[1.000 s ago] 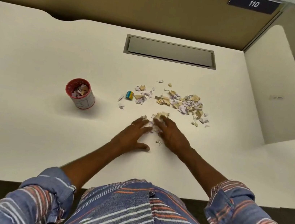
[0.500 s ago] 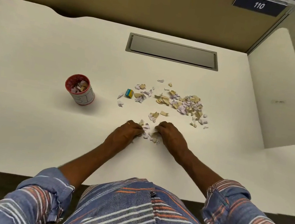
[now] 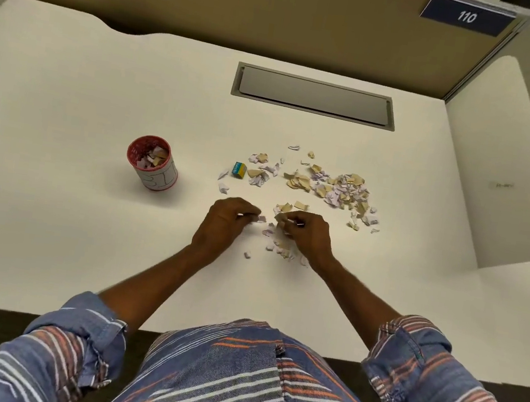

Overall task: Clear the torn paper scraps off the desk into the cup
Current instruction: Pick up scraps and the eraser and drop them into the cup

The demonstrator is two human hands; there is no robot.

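A red-rimmed white cup [image 3: 154, 165] stands on the white desk [image 3: 52, 205] at the left, with torn scraps inside. The main pile of tan and pale purple paper scraps [image 3: 333, 188] lies right of centre. A smaller heap of scraps [image 3: 280, 242] sits closer to me, between my hands. My left hand [image 3: 224, 224] is curled, its fingertips pinching a pale scrap. My right hand [image 3: 311, 238] is curled over the small heap, with scraps caught in its fingers.
A small blue and yellow eraser [image 3: 239, 169] lies among the left scraps. A grey cable hatch [image 3: 314, 97] is set into the desk at the back. A white divider panel [image 3: 506, 166] stands on the right. A tan partition with a "110" plate [image 3: 466, 16] closes the back.
Both hands have pulled a small heap of scraps toward me out of the main pile. Their fingers have gone from flat to curled around scraps.
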